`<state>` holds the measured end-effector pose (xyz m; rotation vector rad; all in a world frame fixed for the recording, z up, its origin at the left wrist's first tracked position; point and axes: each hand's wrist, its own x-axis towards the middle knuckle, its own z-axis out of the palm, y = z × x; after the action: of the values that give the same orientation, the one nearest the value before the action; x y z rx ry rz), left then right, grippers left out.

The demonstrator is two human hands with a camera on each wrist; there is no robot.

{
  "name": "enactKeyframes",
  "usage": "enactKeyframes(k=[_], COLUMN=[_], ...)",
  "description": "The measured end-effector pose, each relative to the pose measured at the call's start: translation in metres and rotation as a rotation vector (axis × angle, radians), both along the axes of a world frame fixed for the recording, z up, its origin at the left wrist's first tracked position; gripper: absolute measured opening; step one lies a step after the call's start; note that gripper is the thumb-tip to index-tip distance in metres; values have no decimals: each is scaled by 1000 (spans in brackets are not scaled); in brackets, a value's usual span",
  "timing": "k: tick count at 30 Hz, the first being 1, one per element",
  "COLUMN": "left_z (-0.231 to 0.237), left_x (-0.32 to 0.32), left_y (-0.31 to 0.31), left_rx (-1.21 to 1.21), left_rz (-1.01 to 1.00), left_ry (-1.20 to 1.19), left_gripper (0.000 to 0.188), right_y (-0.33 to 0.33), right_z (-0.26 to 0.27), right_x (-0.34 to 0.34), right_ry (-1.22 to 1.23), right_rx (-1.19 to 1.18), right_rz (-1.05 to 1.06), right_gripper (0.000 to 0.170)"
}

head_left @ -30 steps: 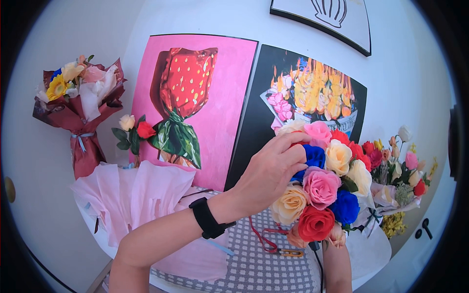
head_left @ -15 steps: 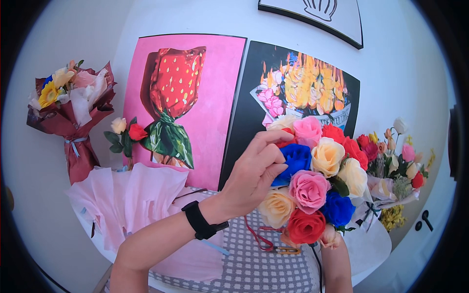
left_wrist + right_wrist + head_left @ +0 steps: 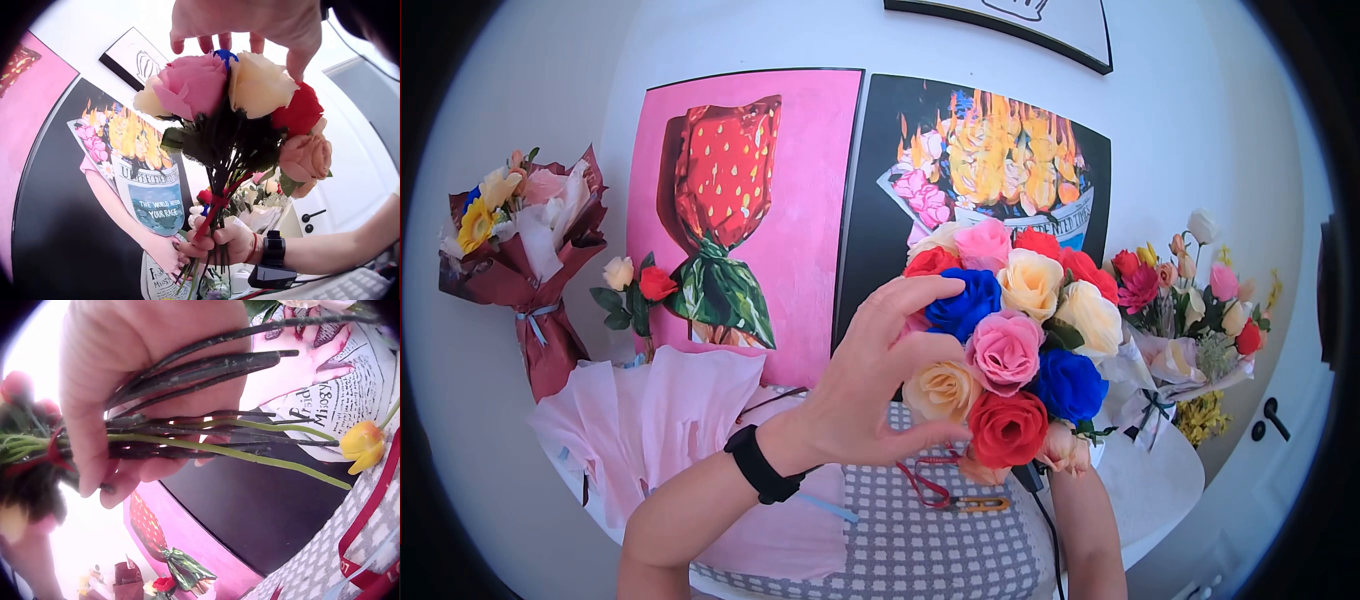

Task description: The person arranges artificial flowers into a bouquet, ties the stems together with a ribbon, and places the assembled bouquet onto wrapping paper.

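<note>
My right hand [image 3: 219, 244] grips a bundle of dark and green stems [image 3: 225, 434] below a red ribbon tie [image 3: 217, 202]. Above it spreads a bouquet of roses [image 3: 1006, 352] in pink, cream, red and blue. In the head view the flower heads hide the right hand; its forearm [image 3: 1088, 520] shows below. At the left side of the blooms, my left hand [image 3: 855, 380] has its fingers and thumb spread apart, curving loosely around the outer roses. From the left wrist view, its fingertips [image 3: 256, 42] lie right at the tops of the flower heads.
Pale pink wrapping paper [image 3: 670, 420] lies on the left of the checked cloth [image 3: 930, 560]. Yellow-handled snips [image 3: 980, 504] and loose red ribbon [image 3: 922, 490] sit beneath the bouquet. Wrapped bouquets stand at left [image 3: 530, 260] and right [image 3: 1190, 340]. Two paintings [image 3: 740, 220] lean behind.
My left hand has drawn back from the top left blooms and moved down, its fingers and thumb opening wider. The bouquet has shifted left in the head view, as has the background.
</note>
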<state>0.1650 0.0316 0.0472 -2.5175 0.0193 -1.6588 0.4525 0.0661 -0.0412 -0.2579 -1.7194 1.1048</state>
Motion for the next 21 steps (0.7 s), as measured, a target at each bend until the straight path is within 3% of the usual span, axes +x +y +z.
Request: enactKeyframes(k=[8,14,17,19,21], left_z=[0,-2,-5,-8,-10], left_x=[-3,4,7,6,5], left_y=[10,-4,-5,1,12], left_rx=[138,-22,74,169,197], left_rz=[121,-20,94,265,255], left_ry=[115,12,27,81,41], left_gripper=[24,33,40,45,47], right_y=[2,7,5,16,14], right_z=[7,14,10,37,30], right_x=[10,-5,-8,-24,-26], right_ry=[28,55,73,85,98], right_rx=[-24,-44,-60,-73,-84], right_rz=[64,112,132,147,159], right_gripper=[20,19,19,19,19])
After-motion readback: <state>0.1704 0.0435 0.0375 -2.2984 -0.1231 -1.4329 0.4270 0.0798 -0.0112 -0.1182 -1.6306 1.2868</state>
